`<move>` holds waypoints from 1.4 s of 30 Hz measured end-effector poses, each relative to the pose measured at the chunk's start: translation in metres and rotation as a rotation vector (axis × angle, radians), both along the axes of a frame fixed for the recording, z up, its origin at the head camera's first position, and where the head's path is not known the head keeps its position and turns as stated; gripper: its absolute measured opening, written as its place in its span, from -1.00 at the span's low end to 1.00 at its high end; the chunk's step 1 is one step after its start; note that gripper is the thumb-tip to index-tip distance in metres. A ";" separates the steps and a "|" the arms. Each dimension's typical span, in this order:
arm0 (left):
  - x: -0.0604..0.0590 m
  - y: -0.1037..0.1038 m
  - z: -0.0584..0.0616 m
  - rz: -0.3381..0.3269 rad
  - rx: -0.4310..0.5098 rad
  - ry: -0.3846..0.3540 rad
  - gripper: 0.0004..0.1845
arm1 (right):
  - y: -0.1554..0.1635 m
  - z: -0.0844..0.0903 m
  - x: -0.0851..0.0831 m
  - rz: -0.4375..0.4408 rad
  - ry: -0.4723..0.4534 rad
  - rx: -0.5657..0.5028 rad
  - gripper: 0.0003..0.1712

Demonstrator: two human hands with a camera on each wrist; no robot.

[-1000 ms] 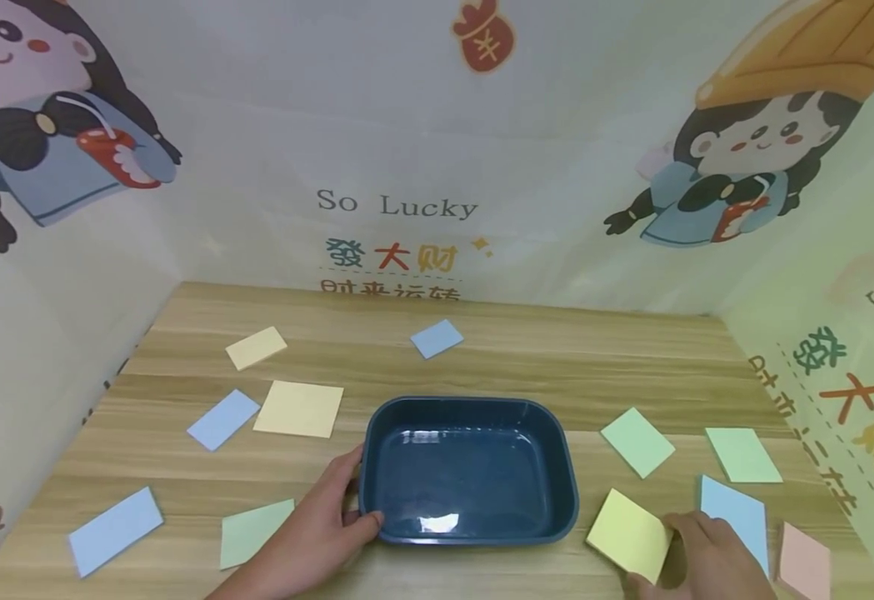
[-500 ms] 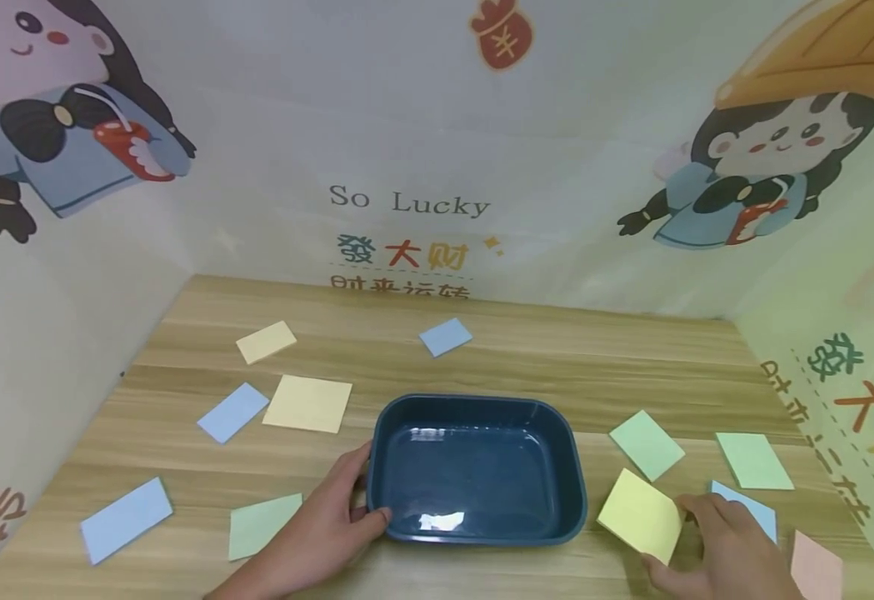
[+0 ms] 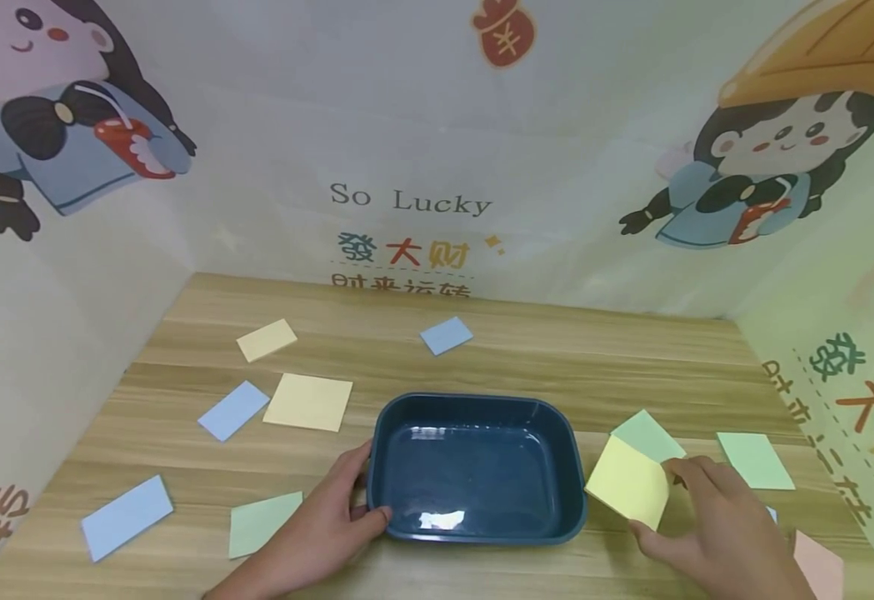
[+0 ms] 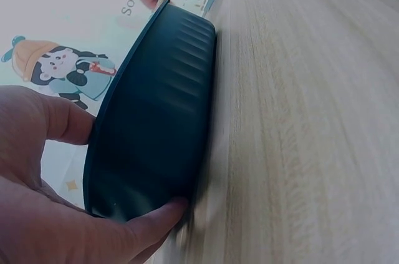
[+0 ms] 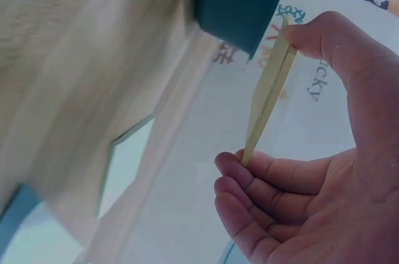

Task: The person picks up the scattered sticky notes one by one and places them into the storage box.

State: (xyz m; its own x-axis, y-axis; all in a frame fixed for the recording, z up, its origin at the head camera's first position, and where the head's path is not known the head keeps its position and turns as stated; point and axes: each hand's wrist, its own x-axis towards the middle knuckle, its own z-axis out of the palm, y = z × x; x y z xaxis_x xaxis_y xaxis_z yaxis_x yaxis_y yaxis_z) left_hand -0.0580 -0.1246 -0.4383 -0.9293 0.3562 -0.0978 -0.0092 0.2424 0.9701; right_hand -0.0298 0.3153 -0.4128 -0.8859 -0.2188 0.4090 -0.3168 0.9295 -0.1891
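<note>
A dark blue rectangular tray point(image 3: 474, 400) sits on the wooden table, with nothing inside it. My left hand point(image 3: 354, 496) grips its near left corner, thumb on the front wall and fingers on the left side; the left wrist view shows that hold on the tray point(image 4: 156, 108). My right hand point(image 3: 665, 504) pinches a yellow sticky-note pad point(image 3: 627, 482) by its right edge. The pad is lifted and tilted just right of the tray. In the right wrist view, the pad point(image 5: 268, 89) is seen edge-on between thumb and fingers.
Coloured notes lie scattered: green point(image 3: 264, 521), blue point(image 3: 125, 517), blue point(image 3: 232, 410) and yellow point(image 3: 307, 402) on the left, yellow point(image 3: 267, 339) and blue point(image 3: 446, 335) at the back. Green point(image 3: 650, 433), green point(image 3: 755, 460) and pink point(image 3: 819, 562) lie right. Printed walls close in three sides.
My right hand has raised the yellow pad off the table and carried it left, towards the tray; it now overlaps the green note. The left hand and the tray stay put.
</note>
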 end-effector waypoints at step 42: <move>-0.001 -0.002 -0.001 -0.004 -0.042 0.019 -0.11 | -0.079 0.018 -0.057 0.245 -0.073 0.119 -0.22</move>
State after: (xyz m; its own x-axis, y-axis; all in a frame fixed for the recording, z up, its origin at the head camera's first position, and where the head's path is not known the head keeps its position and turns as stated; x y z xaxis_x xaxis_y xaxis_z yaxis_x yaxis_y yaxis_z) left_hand -0.0587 -0.1269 -0.4390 -0.9295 0.3562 -0.0954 0.0100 0.2831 0.9590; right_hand -0.0867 0.2361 -0.3947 -0.8269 -0.4727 0.3045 -0.5244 0.8438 -0.1143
